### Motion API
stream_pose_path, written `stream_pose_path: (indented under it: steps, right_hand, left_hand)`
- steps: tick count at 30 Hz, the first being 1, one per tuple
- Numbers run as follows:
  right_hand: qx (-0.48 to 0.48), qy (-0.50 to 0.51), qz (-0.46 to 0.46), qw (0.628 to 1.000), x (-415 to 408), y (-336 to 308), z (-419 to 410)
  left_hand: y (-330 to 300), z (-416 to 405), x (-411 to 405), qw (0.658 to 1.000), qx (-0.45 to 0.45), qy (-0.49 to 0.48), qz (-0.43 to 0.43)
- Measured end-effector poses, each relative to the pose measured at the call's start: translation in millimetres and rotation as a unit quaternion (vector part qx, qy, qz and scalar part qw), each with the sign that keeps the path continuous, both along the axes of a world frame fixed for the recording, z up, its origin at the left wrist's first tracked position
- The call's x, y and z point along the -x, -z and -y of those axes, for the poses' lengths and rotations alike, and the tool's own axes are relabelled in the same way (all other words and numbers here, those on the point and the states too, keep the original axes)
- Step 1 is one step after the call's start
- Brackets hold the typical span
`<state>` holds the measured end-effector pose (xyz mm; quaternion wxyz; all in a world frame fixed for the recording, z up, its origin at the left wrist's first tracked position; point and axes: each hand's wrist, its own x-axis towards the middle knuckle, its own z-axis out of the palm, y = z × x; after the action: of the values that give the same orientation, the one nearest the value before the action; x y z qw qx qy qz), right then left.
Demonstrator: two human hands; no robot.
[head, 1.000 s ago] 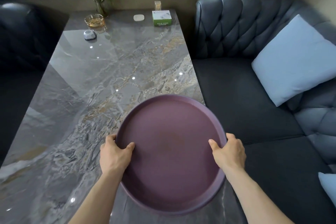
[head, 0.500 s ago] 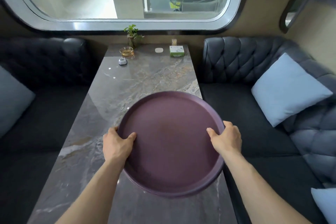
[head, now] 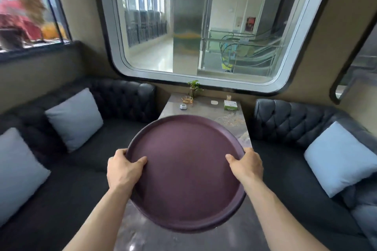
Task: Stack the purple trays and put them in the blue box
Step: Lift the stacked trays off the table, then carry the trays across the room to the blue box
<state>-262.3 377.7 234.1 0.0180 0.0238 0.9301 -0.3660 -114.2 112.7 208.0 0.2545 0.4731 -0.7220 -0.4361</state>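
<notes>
Raised higher above the surface (head: 234,122), the tray (head: 186,171) is held by left hand (head: 122,171) and right hand (head: 245,167), each grip clamped on its rim; round, purple, empty.

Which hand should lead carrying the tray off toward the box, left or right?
Neither clearly. The left hand and right hand grip opposite sides of the purple tray rim, thumbs on top, at matching height above the table. The blue box is not in view, so no side is favoured.
</notes>
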Motion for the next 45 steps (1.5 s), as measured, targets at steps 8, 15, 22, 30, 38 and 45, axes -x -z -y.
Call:
stream_pose_path:
  steps: [8, 15, 22, 30, 38, 45]
  right_hand:
    - [0.016, -0.125, -0.016, 0.992, -130.7, -34.8, 94.5]
    - [0.029, -0.283, -0.015, 0.959, -251.0, -49.8, 193.2]
    - [0.053, -0.458, -0.012, 0.887, -374.4, -66.6, 289.6]
    - [0.063, -0.646, -0.003, 0.760, -525.1, -84.4, 352.2]
    - [0.071, -0.798, 0.016, 0.598, -686.7, -99.0, 329.8]
    - [0.059, -0.896, 0.029, 0.439, -818.0, -92.6, 233.5]
  left_hand:
    - [-38.1, 42.5, -196.3, 0.990, 0.003, -0.138, -0.031]
    - [-59.0, 65.9, -371.0, 0.958, 0.011, -0.286, -0.025]
    - [-76.1, 58.2, -525.5, 0.887, 0.027, -0.460, -0.038]
    - [-92.2, -17.1, -660.1, 0.751, 0.045, -0.658, -0.019]
    - [-99.6, -153.0, -748.4, 0.587, 0.044, -0.808, -0.013]
    - [-97.8, -309.5, -790.2, 0.430, 0.041, -0.902, 0.017]
